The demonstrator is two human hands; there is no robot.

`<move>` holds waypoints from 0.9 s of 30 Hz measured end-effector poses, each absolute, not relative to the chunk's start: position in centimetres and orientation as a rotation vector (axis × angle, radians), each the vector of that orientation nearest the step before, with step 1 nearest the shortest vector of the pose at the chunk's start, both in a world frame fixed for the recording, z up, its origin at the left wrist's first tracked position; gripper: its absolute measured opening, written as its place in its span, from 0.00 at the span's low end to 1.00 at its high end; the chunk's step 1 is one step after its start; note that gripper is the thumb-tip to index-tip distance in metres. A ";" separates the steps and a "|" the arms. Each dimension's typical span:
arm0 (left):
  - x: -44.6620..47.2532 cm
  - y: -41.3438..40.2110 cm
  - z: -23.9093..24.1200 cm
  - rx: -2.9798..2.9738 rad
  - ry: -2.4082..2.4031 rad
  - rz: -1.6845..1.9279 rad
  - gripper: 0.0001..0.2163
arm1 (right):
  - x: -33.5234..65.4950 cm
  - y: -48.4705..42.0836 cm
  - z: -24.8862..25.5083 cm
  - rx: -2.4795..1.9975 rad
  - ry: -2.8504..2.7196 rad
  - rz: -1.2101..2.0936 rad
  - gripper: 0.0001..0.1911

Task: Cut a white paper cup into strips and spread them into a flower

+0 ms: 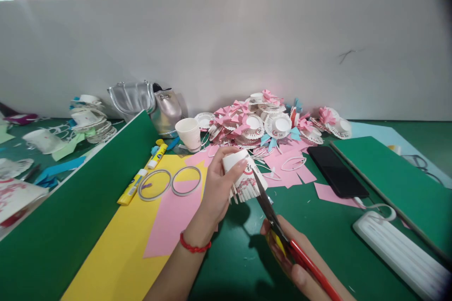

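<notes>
My left hand [219, 183] is closed around a white paper cup [247, 178] with pink blossom print, held above the table. Its lower edge is cut into narrow strips. Red-handled scissors [273, 218] are in my right hand [289, 254], with the thumb and fingers wrapped about the handles. The blade tips reach the right side of the cup's wall, and the cup lies against or between them; I cannot tell which. A red braided bracelet [195, 243] circles my left wrist.
Pink and yellow paper [116, 240] lies left, under two tape rolls [186, 181] and glue sticks [132, 188]. Behind are stacked cups [189, 134] and piled paper-cup hats [252, 127]. Rightward sit a phone [335, 169] and a white power strip [399, 254]. Green boards [88, 197] flank both sides.
</notes>
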State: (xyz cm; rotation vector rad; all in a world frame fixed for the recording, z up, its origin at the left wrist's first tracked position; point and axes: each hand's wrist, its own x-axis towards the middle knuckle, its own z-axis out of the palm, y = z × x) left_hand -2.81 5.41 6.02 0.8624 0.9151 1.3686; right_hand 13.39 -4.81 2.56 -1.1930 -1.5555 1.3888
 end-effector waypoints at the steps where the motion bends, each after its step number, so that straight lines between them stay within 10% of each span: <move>1: -2.9 5.4 6.1 0.857 0.920 1.371 0.12 | 13.4 -4.8 2.5 -1.196 -1.558 1.387 0.36; 27: -2.9 5.6 5.6 0.959 0.943 1.358 0.09 | 13.5 -4.3 1.2 -1.213 -1.542 1.405 0.35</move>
